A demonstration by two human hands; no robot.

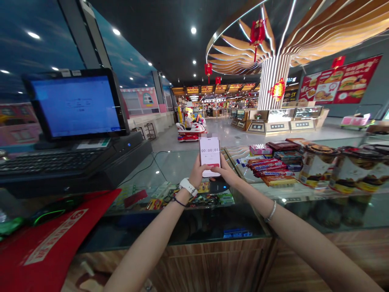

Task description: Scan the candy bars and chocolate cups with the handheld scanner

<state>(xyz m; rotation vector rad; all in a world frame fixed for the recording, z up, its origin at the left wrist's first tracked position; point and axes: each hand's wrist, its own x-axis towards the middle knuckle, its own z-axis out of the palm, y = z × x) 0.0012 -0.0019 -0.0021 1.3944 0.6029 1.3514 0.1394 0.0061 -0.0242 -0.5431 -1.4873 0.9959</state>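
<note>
I hold a white phone (210,153) upright above a glass counter (170,166); its screen shows a timer reading. My left hand (198,172) grips its lower left side, with a white watch on that wrist. My right hand (225,170) wraps round the lower right side, its thumb on the screen's bottom edge, and a thin bracelet sits on that wrist. Both hands are closed on the phone.
A till screen (75,103) and keyboard (48,162) stand at the left, above a red bag (51,239). Candy rolls (267,167), boxes and tubs (317,165) fill the counter to the right. Beyond lie a mall hall, kiddie rides (191,129) and kiosks.
</note>
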